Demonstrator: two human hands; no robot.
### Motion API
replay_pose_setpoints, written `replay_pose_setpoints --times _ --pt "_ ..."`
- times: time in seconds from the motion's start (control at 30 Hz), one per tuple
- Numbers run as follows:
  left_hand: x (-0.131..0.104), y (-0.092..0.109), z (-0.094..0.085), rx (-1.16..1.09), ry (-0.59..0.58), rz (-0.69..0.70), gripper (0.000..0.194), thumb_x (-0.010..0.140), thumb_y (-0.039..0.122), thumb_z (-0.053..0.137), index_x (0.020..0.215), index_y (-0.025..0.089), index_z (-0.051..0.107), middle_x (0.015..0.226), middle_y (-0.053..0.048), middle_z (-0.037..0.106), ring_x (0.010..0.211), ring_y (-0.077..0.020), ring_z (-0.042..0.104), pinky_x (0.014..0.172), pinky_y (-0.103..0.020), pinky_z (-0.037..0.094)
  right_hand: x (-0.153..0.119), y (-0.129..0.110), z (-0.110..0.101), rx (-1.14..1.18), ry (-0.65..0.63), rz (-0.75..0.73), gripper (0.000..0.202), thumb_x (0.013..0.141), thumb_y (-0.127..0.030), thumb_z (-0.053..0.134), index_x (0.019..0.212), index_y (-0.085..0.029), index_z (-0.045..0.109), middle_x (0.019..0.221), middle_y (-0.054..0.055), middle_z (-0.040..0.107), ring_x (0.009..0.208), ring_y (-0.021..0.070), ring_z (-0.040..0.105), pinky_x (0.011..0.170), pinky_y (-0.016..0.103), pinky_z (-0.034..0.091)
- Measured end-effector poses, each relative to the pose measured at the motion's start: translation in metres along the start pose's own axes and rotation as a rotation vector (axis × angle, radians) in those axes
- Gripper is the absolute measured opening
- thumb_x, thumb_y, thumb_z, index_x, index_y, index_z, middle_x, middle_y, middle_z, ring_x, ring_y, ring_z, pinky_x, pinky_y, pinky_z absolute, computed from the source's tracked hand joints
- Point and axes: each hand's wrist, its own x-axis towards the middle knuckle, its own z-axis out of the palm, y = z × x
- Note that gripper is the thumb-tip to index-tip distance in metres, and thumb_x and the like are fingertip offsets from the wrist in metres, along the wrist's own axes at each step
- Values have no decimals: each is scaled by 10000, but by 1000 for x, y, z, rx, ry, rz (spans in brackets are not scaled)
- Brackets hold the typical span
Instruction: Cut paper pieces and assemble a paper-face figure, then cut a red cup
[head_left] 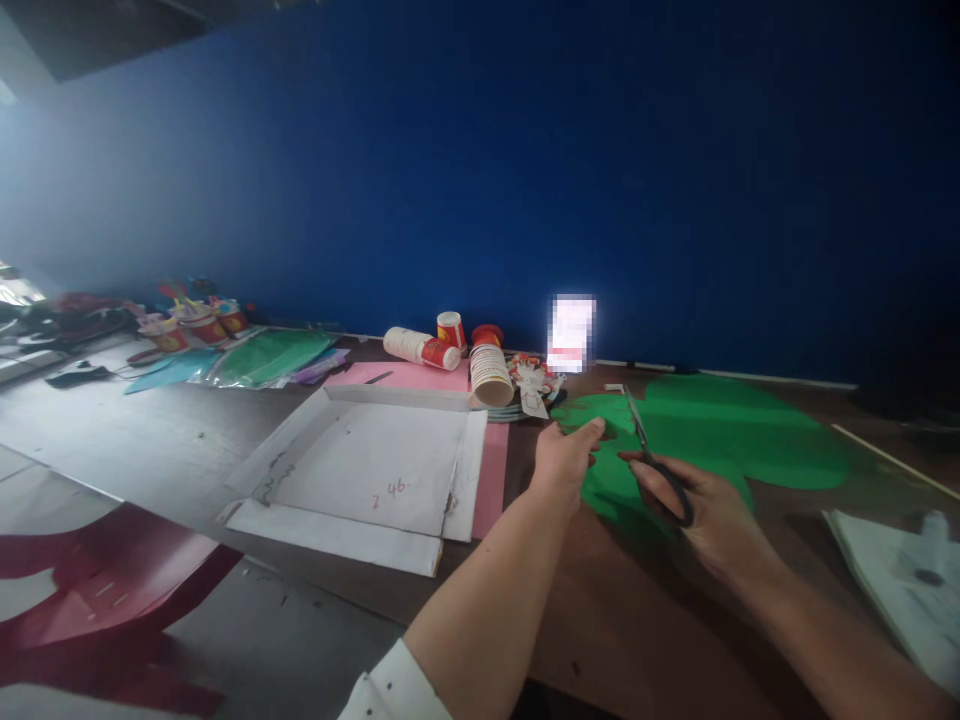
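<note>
My right hand (694, 500) is closed around the dark handles of a pair of scissors (670, 482). Their metal blades point away from me, over green sheet material (607, 490). Left of the blades, my left hand (566, 460) pinches the edge of this green sheet between thumb and fingers. A larger green piece with rounded edges (720, 425) lies flat just behind and to the right. Whether the two green areas are joined, I cannot tell. Part of the sheet is hidden under my hands.
A shallow white cardboard box lid (360, 460) lies on pink paper (491, 480) to the left. Stacked paper cups (491, 372) and a bright blurred-out screen (571, 335) stand by the blue wall (450, 170). A thin stick (892, 458) and white papers (892, 570) lie at right; a red chair (112, 590) is lower left.
</note>
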Motion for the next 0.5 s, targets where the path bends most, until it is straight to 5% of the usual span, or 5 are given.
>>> replay_pose_setpoints --times 0.5 --pt "-1 -5 5 -220 -42 -80 410 475 339 884 693 143 598 599 26 541 533 -71 475 507 -210 372 -4 -7 5 -38 -101 6 465 711 -565 704 968 -187 784 546 -11 561 532 147 482 512 268 380"
